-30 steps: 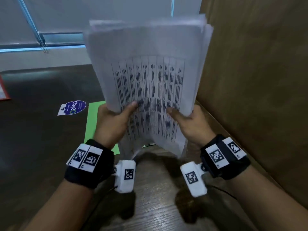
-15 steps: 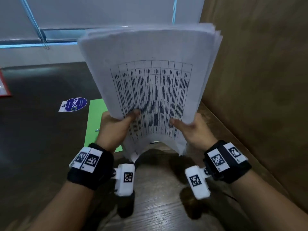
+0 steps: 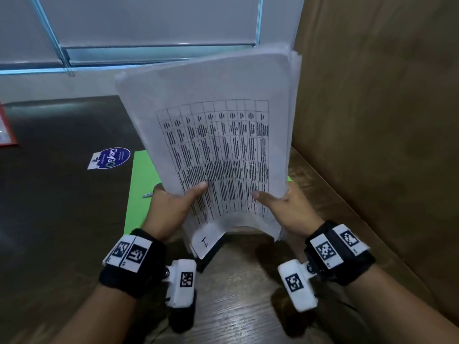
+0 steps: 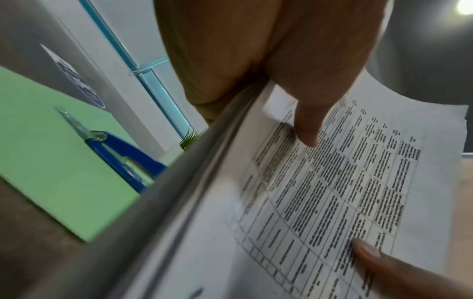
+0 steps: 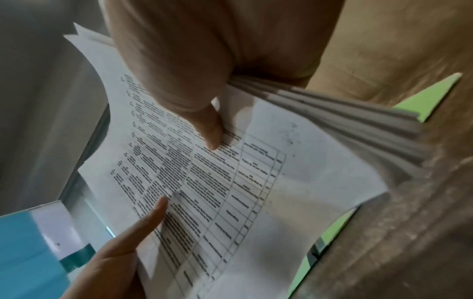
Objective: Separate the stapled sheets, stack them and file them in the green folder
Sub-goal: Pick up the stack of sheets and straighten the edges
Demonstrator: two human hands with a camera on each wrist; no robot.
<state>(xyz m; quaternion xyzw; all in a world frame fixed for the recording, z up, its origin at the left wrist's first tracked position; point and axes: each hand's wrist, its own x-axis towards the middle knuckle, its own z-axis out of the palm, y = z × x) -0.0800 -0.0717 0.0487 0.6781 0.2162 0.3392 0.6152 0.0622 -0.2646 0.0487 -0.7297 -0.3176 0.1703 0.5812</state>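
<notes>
A thick stack of white sheets (image 3: 218, 135) with a printed table stands nearly upright above the table. My left hand (image 3: 173, 207) grips its lower left edge, thumb (image 4: 307, 129) on the front page. Gripping the lower right edge is my right hand (image 3: 285, 207), its thumb (image 5: 207, 129) also on the front. The stack's (image 4: 332, 192) bottom corner hangs close over the wood. Behind and below the sheets the green folder (image 3: 141, 189) lies flat; most of it is hidden by the paper. A blue staple remover (image 4: 125, 157) with a metal tip lies on the folder (image 4: 51, 161).
A wooden partition (image 3: 377, 120) rises close on the right. A blue round sticker (image 3: 111, 157) lies on the dark table left of the folder. A red-edged item (image 3: 6, 130) sits at the far left edge. A grey wall with a window sill is at the back.
The stack has tilted and swung toward the right, its top now near the partition, and both hands have sunk a little lower with it.
</notes>
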